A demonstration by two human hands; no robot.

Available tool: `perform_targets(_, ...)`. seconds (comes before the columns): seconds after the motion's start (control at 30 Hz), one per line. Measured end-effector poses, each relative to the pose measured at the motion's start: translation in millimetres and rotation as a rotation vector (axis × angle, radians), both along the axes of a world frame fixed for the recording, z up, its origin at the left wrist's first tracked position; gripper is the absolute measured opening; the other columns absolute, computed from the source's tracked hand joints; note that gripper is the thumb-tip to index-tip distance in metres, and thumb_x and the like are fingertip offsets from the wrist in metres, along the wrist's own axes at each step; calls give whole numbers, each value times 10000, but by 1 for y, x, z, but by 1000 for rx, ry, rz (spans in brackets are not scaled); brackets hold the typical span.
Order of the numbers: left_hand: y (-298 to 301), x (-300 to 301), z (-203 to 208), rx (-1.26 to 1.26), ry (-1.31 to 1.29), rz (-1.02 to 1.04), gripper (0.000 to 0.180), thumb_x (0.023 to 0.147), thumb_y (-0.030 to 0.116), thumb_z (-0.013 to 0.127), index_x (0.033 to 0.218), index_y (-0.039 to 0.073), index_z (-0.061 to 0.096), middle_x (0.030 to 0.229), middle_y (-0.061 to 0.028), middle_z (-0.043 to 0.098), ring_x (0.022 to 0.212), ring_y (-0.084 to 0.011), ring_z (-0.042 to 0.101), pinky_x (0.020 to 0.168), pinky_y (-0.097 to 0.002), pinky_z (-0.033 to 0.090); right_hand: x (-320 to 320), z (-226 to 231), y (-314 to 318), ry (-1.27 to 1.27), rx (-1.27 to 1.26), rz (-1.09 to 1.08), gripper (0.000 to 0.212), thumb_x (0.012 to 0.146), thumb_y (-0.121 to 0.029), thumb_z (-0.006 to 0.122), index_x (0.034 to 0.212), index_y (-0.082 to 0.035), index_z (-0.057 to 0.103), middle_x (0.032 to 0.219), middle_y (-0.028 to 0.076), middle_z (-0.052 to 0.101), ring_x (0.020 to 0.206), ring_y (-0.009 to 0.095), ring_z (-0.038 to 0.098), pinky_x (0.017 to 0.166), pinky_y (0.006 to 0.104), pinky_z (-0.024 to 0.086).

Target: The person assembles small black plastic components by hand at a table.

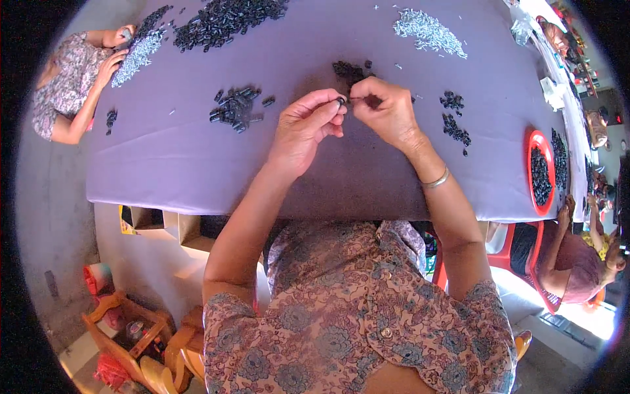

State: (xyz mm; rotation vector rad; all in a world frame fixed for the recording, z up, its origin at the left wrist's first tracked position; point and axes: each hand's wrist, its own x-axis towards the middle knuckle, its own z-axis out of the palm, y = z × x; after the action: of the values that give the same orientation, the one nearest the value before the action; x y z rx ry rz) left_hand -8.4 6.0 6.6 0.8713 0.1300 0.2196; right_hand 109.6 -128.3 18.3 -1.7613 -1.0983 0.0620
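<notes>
Above the purple cloth my two hands meet fingertip to fingertip. My left hand [310, 123] is closed, pinching a small round black piece [341, 100] between thumb and forefinger. Right beside it my right hand [387, 110] is pinched too; what its fingertips hold, if anything, is too small to make out. Just beyond the hands lies a heap of tiny black parts [346, 68]. Left of my left hand is a pile of short black cylinders [233, 108]. To the right of my right hand are two little clusters of black parts [451, 100].
The purple-covered table [164, 144] carries a large black heap [226, 23] and a silver pile [428, 31] at the back. A red tray [531, 180] of black parts sits at right. Another person [75, 85] works at far left; others sit at right. Wooden chairs [141, 338] stand lower left.
</notes>
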Motion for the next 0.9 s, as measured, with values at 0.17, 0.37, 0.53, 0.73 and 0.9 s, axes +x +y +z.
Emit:
perform_targets(0.17,-3,0,-2,140,43,52,161,866,78,572,1018,35,603,872,-50,619,741,-114,566,632,-278,494,-3,8,-1,436,163,81,82,782,44,566,815,-19,606,757,-8,615,666,43,549,560,181,438)
perform_targets(0.37,-7,0,-2,189,41,57,161,861,72,577,1014,26,601,852,-46,620,730,-107,563,625,-272,493,-7,11,0,584,172,159,48,774,17,599,793,-27,602,714,-32,590,650,15,511,554,169,413)
perform_targets(0.53,-7,1,-4,243,38,81,139,853,71,586,976,14,614,842,-43,614,710,-97,555,604,-254,492,-10,16,-1,549,72,146,42,785,8,588,782,-34,595,693,-42,569,623,9,494,522,174,402)
perform_targets(0.73,-9,1,-2,342,87,102,111,843,58,585,938,16,623,800,-26,603,687,-90,555,569,-243,492,-1,5,-4,351,29,210,73,807,20,554,838,-31,595,735,-23,587,631,17,520,496,170,432)
perform_targets(0.9,-10,1,-6,336,107,97,102,842,61,586,926,17,623,796,-20,601,680,-86,553,566,-239,493,0,12,-5,403,-49,243,73,802,25,545,822,-35,583,720,-24,574,636,20,519,493,172,436)
